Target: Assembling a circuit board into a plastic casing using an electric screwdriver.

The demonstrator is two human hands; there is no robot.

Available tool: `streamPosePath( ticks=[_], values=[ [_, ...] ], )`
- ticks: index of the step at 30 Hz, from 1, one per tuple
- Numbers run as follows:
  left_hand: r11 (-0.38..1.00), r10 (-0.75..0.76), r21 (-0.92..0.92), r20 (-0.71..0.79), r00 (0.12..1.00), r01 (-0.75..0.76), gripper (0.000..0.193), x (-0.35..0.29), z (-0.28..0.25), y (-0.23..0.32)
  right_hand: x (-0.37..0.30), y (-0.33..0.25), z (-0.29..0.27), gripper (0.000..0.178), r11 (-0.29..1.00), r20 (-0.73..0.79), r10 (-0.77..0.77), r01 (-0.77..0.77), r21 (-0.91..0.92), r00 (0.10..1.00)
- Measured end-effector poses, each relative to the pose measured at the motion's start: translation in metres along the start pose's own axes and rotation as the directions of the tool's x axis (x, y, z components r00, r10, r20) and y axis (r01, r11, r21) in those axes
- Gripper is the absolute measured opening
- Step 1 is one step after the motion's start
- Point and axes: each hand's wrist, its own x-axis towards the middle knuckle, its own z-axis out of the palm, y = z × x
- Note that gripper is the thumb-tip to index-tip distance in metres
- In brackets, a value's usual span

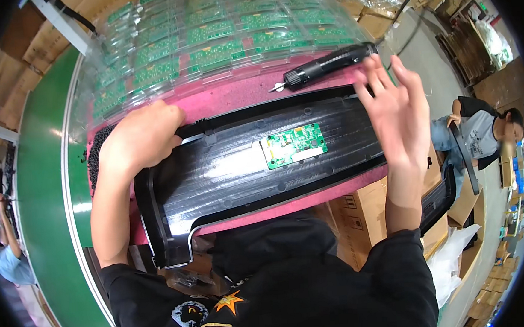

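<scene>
Work in hand seems, as I judge, to be the fixing of a small green circuit board (pixel 295 146) inside a long black plastic shell (pixel 227 183). The board lies flat on the shell's inner face, a little to the right of its middle, and the shell sits on the pink tabletop (pixel 228 99). Whether the board is already fastened, I cannot tell from this view.

The left hand (pixel 146 134) is at the far left part of the shell, its fingers bent over the rim. Its fingertips are partly hidden, so I cannot tell if it grips the rim or only rests there. The right hand (pixel 397 116) is raised above the shell's right end, well open, with fingers apart and somewhat blurred; no thing is seen in it.

Behind the shell lies a black electric screwdriver (pixel 328 66), its handle end near the right fingers. If the board needs fastening, the next move calls for a steady shell and a close of the right hand around this tool.
</scene>
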Motion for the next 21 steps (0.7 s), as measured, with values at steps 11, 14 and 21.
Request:
streamPosePath(
  ticks=[11,14,21],
  values=[
    [0.789,-0.17,-0.571,-0.557,0.813,-0.226,0.036,-0.071,0.006,0.011,-0.073,-0.099,-0.093,0.03,0.534,0.126,-0.771,0.743,-0.404,0.624],
    [0.816,-0.314,-0.52,-0.765,0.562,-0.252,0.04,-0.132,0.03,0.007,-0.063,-0.126,-0.167,0.03,0.401,0.003,-0.861,0.684,-0.609,0.508],
    [0.504,-0.864,-0.788,-0.46,-0.206,-0.353,0.041,-0.227,0.061,-0.034,-0.079,-0.148,-0.441,0.049,0.2,-0.214,-0.913,-0.075,-0.977,0.348]
  ],
)
